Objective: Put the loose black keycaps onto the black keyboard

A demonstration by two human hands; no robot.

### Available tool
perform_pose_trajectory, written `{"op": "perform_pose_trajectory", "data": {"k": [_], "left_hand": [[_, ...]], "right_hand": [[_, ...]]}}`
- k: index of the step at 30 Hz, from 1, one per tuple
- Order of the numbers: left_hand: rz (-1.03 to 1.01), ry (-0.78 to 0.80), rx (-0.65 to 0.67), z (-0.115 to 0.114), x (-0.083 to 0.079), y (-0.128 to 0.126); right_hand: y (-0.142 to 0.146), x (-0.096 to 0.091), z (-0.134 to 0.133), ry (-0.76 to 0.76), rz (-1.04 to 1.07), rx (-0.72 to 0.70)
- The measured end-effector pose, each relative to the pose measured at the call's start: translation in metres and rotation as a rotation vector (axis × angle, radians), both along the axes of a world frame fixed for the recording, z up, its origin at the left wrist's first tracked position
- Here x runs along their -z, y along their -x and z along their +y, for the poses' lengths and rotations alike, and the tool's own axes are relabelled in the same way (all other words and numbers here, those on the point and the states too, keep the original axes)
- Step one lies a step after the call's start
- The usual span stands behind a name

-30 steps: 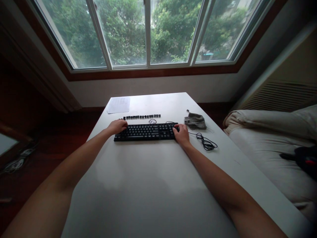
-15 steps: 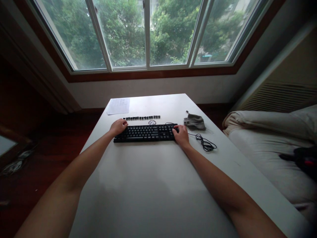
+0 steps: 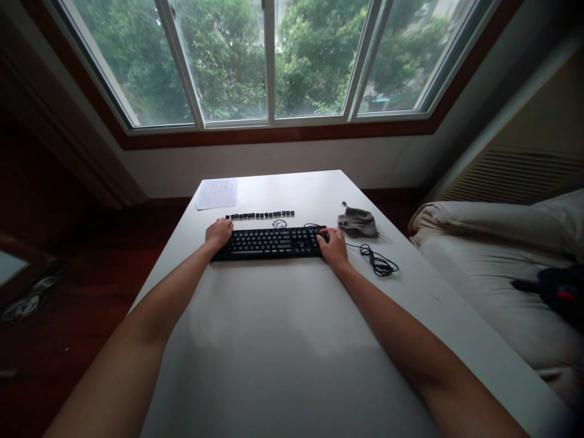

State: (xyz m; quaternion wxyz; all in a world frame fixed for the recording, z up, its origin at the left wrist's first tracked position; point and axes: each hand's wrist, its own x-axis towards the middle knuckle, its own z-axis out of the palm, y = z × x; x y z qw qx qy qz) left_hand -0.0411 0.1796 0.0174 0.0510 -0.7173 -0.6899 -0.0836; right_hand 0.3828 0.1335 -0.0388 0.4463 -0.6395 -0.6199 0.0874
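A black full-size keyboard (image 3: 264,244) lies crosswise on the white table (image 3: 283,322). My left hand (image 3: 219,232) is closed over its left end, the fingertips mostly hidden behind the back corner. At the opposite end, my right hand (image 3: 334,244) grips the edge by the number pad, thumb on top. Behind the keyboard runs a row of small black keycaps (image 3: 260,215). Between row and keyboard lies a small wire loop tool (image 3: 280,224), too small to make out clearly.
Right of the keyboard are a grey cloth pouch (image 3: 358,222) and a coiled black cable (image 3: 381,263). A sheet of paper (image 3: 217,193) lies at the far left corner. A light sofa (image 3: 483,261) stands along the right, and a window is beyond the table.
My left hand has shifted slightly and now covers more of the keyboard's left end, its wrist turned a little inward. My right hand stays at the right end. The view has tilted slightly.
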Motion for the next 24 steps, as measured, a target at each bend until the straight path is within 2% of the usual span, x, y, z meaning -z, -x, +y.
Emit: {"op": "perform_pose_trajectory", "data": {"k": [17,21,24], "left_hand": [[0.038,0.111,0.006,0.004,0.002,-0.007],[0.029,0.093,-0.005,0.003,0.002,-0.006],[-0.008,0.003,-0.055,0.006,0.003,0.002]], "right_hand": [[0.002,0.000,-0.001,0.002,0.009,-0.004],[0.002,-0.001,-0.001,-0.004,0.013,-0.008],[0.002,-0.001,-0.001,-0.006,0.011,-0.008]]}}
